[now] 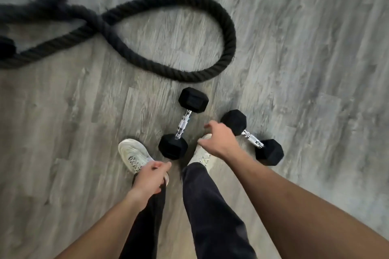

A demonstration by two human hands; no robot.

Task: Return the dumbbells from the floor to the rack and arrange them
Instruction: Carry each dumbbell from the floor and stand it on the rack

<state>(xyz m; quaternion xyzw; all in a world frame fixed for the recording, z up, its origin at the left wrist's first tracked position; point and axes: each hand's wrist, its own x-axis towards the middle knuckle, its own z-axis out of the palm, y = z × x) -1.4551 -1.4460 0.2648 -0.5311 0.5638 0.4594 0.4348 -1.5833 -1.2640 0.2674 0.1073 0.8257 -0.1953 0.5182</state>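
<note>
Grey plank floor [294, 48]: two dumbbells [183, 123] [252, 137] lie just beyond both hands' [150, 176] [220, 140] loosely curled, empty fingers

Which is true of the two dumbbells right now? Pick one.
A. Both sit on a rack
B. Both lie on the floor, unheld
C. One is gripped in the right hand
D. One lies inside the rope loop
B: the left dumbbell and the right dumbbell both lie on the wood floor, with the left hand and the right hand holding neither.
</note>
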